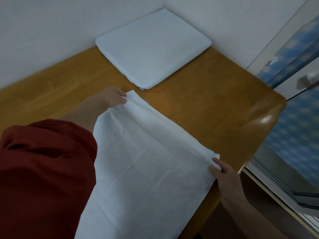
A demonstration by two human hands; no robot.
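Note:
A large white sheet is stretched over the near part of a brown wooden table and hangs off its near edge. My left hand pinches the sheet's far corner, with a red sleeve behind it. At the table's right edge my right hand pinches the sheet's other top corner. A folded white stack lies in the far corner of the table against the walls.
White walls close the table on the far and left sides. A glass door with a blue patterned film and a handle stands to the right. The table's rounded corner is near the door.

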